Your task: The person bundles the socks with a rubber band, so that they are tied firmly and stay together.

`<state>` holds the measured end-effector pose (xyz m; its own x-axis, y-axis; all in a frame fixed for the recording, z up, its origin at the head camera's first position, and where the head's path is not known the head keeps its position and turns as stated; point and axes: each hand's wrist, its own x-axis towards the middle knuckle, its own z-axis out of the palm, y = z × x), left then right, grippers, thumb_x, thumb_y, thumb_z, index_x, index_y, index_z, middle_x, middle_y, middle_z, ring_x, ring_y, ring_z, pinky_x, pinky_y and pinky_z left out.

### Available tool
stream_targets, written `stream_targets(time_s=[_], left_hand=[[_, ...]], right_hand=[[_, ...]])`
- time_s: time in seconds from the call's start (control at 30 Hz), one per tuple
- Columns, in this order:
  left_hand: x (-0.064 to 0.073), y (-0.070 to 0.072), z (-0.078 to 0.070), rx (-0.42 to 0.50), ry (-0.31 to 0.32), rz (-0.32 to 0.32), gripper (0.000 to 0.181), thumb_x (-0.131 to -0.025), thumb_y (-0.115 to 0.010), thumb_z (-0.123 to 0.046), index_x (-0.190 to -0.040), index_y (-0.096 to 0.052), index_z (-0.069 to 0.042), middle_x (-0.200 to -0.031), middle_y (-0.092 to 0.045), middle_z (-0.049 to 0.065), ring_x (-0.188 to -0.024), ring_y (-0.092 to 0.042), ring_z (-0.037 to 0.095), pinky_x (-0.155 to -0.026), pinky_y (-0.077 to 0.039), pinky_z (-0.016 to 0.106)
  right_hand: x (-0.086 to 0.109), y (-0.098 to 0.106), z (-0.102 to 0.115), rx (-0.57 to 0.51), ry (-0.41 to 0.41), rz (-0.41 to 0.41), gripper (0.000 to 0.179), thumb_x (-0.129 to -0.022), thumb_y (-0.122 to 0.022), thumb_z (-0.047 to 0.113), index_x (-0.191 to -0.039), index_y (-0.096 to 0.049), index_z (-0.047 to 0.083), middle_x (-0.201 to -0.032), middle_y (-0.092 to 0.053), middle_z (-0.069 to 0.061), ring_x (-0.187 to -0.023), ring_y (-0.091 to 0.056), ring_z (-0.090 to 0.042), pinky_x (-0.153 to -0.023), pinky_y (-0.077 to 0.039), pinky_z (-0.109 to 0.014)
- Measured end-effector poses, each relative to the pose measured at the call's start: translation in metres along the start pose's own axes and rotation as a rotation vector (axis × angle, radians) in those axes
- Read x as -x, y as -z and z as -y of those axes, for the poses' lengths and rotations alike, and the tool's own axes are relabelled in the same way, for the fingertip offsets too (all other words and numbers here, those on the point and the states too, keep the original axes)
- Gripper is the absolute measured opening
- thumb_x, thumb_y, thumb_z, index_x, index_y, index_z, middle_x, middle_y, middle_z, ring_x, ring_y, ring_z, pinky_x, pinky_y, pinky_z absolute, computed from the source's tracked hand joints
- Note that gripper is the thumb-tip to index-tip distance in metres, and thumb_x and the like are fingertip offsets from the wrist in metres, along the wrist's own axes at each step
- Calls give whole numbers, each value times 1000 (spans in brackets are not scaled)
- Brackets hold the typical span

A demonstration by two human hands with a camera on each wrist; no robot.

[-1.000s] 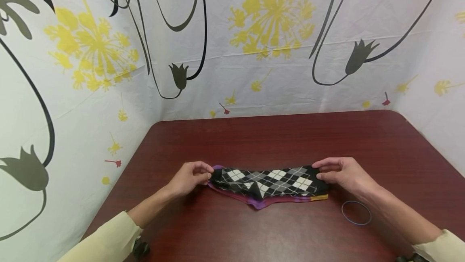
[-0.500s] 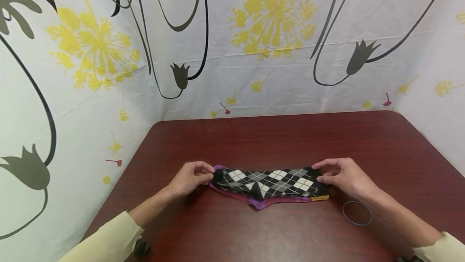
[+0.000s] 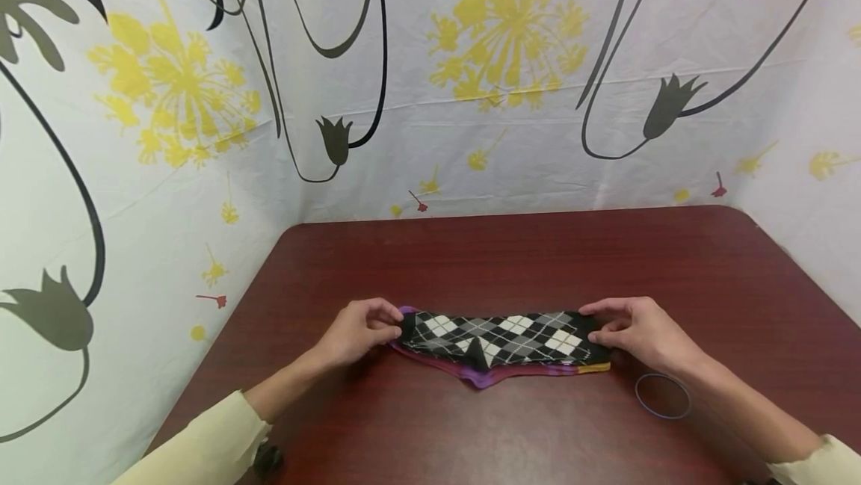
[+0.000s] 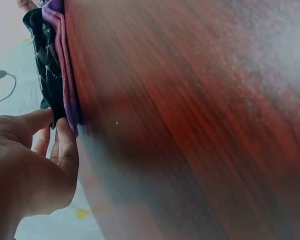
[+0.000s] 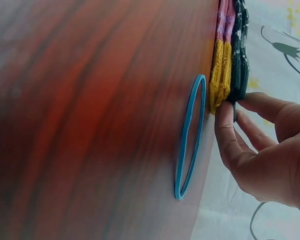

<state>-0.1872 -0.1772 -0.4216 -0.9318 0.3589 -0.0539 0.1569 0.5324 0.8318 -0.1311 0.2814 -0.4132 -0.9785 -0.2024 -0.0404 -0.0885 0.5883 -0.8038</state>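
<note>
A black, grey and white argyle sock (image 3: 514,335) lies flat on top of a purple and maroon sock (image 3: 479,379) whose cuff (image 5: 220,70) is yellow. A small peak of black fabric stands up near the argyle sock's middle. At the left end, my left hand (image 3: 356,332) pinches the black tip between thumb and fingers. The right hand (image 3: 642,329) holds the black end opposite, its thumb and index finger apart along that edge. The right wrist view shows the layers stacked, with fingertips (image 5: 224,107) right at the yellow cuff.
A thin blue elastic band (image 3: 662,396) lies on the dark red wooden table (image 3: 498,261), close to the right forearm. Printed white cloth (image 3: 430,96) with yellow and grey flowers hangs behind and beside the table.
My left hand has shifted slightly right along with the left tip of the argyle sock. The right hand's fingers have moved a little lower; the socks otherwise lie the same.
</note>
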Motion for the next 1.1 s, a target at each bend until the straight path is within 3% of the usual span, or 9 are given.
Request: stream_targets(time_s=[0.2, 0.4, 0.6, 0.8, 1.0, 1.1], left_hand=[[-1, -3, -4, -79, -34, 7, 19, -93, -82, -6, -108, -72, -13, -97, -75, 2, -82, -70, 15, -60, -57, 34], [-4, -3, -5, -118, -50, -21, 19, -91, -84, -5, -103, -70, -10, -94, -72, 1, -85, -68, 14, -72, -57, 31], [-7, -4, -6, -159, -19, -50, 19, -89, -85, -7, -99, -70, -10, -90, -70, -1, -83, -66, 12, -78, -56, 29], [-9, 0, -9, -78, 44, -28, 16, -93, -80, -3, -102, -68, -6, -90, -70, 4, -79, -71, 15, -71, -59, 30], [-12, 7, -7, -5, 53, 2, 16, -95, -77, 1, -105, -65, -2, -92, -70, 9, -79, -74, 19, -73, -63, 33], [-12, 11, -5, 7, 54, -2, 16, -95, -77, 2, -106, -65, -1, -93, -70, 10, -79, -75, 21, -74, -64, 35]], right_hand=[[0, 0, -1, 6, 18, -1, 49, -91, -82, 5, -137, -67, -3, -123, -70, -28, -79, -71, -18, -57, -53, -32], [0, -1, -1, 10, 0, 14, 50, -91, -82, 5, -138, -66, -3, -102, -76, -12, -73, -67, -20, -55, -51, -31], [1, -1, -1, 2, -18, 28, 50, -92, -82, 5, -138, -65, -5, -93, -76, -7, -69, -64, -21, -55, -49, -31], [1, -1, -1, 12, -24, 30, 50, -91, -82, 5, -137, -66, -5, -92, -75, -7, -66, -63, -22, -55, -50, -31], [0, 0, -1, 52, -9, 22, 49, -90, -84, 5, -135, -68, -4, -113, -74, -17, -78, -68, -21, -57, -51, -31], [-1, 0, 0, 57, -6, 27, 48, -89, -84, 5, -134, -68, -4, -114, -74, -19, -77, -68, -22, -57, -52, -32]])
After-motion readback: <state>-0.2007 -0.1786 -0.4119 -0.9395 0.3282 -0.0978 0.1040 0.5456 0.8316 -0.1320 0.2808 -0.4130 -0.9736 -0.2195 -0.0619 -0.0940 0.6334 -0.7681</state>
